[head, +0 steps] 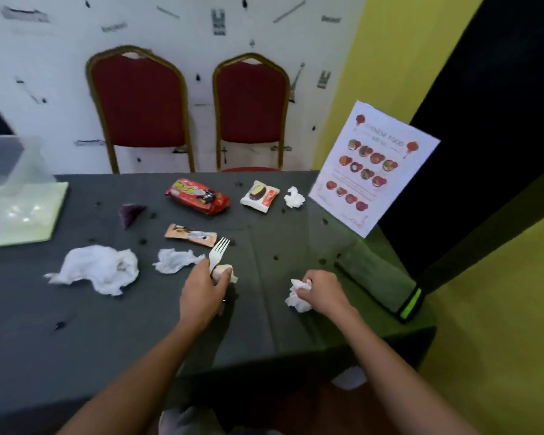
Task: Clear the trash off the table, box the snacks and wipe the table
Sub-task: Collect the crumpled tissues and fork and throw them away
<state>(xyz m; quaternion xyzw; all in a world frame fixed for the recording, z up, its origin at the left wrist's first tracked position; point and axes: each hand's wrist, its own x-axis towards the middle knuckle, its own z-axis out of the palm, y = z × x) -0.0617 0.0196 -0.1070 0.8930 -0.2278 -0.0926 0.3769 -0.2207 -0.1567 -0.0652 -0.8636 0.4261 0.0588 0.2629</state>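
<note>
Centre frame: your left hand (205, 285) curled round plastic fork (218, 253) plus wad; right hand (322, 288) fisted on crumpled tissue (299, 298). Both full. Grabbing loose tissues (98, 268) left of centre risks dropped fork. Snacks (198, 196) upper centre, unboxed.

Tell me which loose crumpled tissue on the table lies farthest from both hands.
The small crumpled tissue at the far side, between the white snack packet and the standing menu sheet. The two other loose tissues lie left of the left hand.
</note>
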